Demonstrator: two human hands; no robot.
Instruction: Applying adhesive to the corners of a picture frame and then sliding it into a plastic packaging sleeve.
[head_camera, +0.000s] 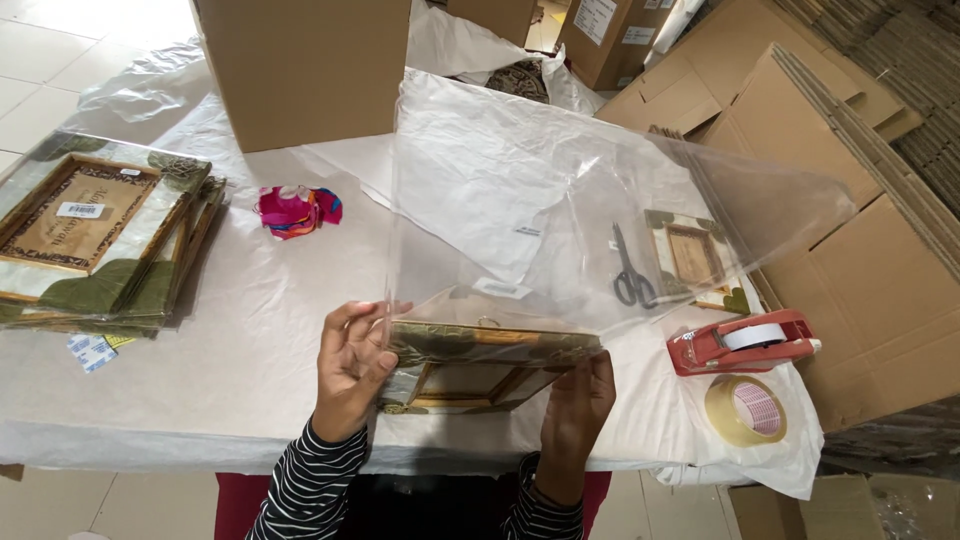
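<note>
My left hand (350, 365) and right hand (578, 400) each close on one end of a leaf-trimmed picture frame (480, 365), fingers curled round its short sides. Its long axis runs left to right between my palms, just above the table edge. The mouth of a clear plastic bag (560, 200) sits over the frame's far edge and billows up and away from me. Under it lies the white-papered table (250, 340). To my right sit a red tape dispenser (742, 340) and tape roll (746, 410), scissors (630, 270) beyond; wrapped frames (95, 235) stack far left, cardboard boxes (300, 70) behind.
</note>
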